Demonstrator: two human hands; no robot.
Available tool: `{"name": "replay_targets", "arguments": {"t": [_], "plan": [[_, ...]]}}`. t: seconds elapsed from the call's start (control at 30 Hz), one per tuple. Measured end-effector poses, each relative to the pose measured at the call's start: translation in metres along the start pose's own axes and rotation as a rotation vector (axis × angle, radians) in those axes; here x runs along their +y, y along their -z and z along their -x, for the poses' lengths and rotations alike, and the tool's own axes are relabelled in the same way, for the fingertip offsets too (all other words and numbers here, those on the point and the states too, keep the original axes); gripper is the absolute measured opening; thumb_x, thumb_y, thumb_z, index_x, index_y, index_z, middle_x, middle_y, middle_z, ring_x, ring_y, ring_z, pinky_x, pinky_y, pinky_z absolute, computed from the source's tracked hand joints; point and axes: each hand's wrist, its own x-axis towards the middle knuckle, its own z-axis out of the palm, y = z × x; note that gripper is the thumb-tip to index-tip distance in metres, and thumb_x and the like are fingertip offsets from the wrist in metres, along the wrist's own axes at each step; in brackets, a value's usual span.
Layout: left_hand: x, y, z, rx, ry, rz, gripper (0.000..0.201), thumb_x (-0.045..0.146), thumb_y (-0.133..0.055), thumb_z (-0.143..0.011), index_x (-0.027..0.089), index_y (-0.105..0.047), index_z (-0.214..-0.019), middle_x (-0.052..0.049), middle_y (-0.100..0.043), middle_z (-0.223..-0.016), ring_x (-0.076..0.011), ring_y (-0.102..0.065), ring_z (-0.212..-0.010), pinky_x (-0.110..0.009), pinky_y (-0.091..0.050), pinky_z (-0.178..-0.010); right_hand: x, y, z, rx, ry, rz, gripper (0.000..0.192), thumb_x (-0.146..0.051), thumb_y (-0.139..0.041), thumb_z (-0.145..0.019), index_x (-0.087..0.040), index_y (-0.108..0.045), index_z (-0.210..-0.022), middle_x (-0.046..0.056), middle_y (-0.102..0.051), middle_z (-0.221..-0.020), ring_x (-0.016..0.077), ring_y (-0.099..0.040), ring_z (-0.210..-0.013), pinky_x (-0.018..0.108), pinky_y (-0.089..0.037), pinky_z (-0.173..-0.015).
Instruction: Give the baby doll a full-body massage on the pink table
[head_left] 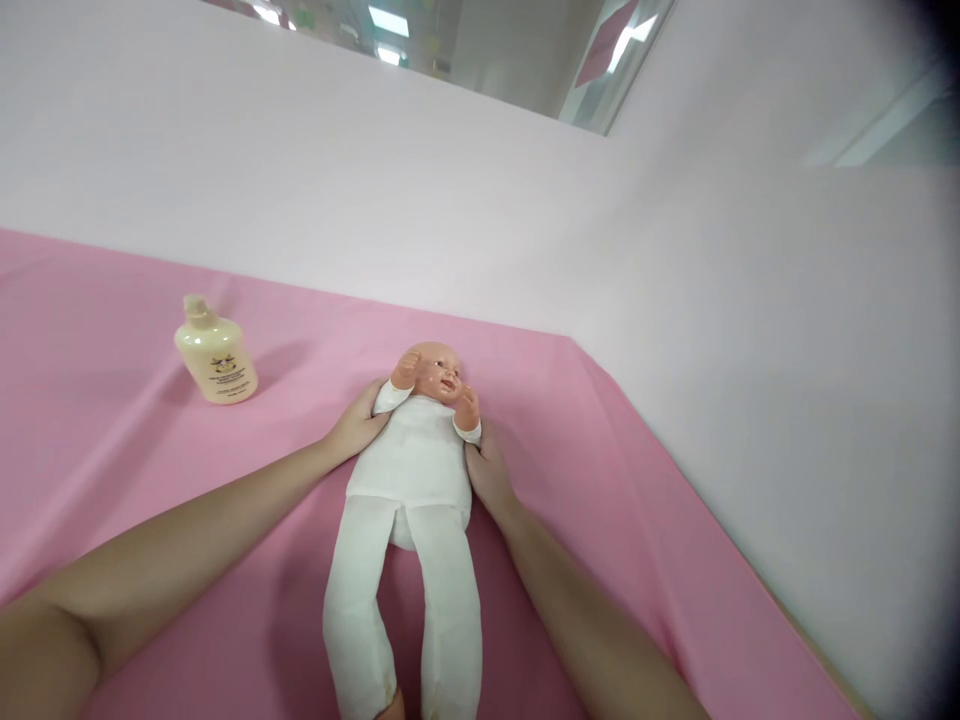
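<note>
My left hand (358, 426) lies against the doll (411, 470) at its shoulder, fingers curled round the far side of the arm so that I see only the back of the hand and the wrist; the fingertips are tucked out of sight behind the white sleeve. My right hand (487, 472) presses on the other flank, just below the doll's raised arm, and here too the fingers go under the body and are hidden. Both hands cup the torso between them, closed on it rather than spread flat, though how firm the hold is I cannot tell.

The doll lies on its back between my hands on the pink cloth (112, 440) that covers the desk, head away from me, fists up beside its face. It wears a white suit. Its legs run back towards me between my forearms, and the feet are cut off by the bottom edge of the view.

Well to the left of my left hand, and a little farther away, a cream bottle (216, 352) stands alone on the cloth. Its cap is a soft blur and the print on its front is too small to read. Beyond the hands a pale wall (450, 190) rises, and a strip of ceiling lights shows above its top edge.
</note>
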Motion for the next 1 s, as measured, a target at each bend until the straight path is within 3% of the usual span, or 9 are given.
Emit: {"name": "replay_targets", "arguments": {"t": [0.53,1.0], "plan": [[0.0004,0.0005,-0.0005,-0.002,0.02,-0.014,0.051,0.031,-0.059,-0.085,0.018,-0.05,-0.134,-0.012,-0.064,-0.134,-0.0288,-0.062,-0.122,-0.046,-0.049,-0.105,-0.0002,-0.0001,0.0005,0.008,-0.012,0.011,0.041,-0.02,-0.049,-0.082,-0.022,-0.059,-0.122,0.009,-0.067,-0.126,0.0253,-0.062,-0.118,0.048,-0.048,-0.106],[-0.0003,0.0016,-0.0014,-0.034,-0.078,-0.049,0.052,0.023,-0.057,-0.083,0.019,-0.054,-0.135,-0.01,-0.064,-0.137,-0.0288,-0.06,-0.125,-0.047,-0.046,-0.109,-0.0056,-0.0008,0.0014,0.01,-0.014,-0.021,0.044,-0.019,-0.049,-0.081,-0.023,-0.06,-0.123,0.008,-0.068,-0.127,0.025,-0.062,-0.119,0.046,-0.047,-0.106]]}}
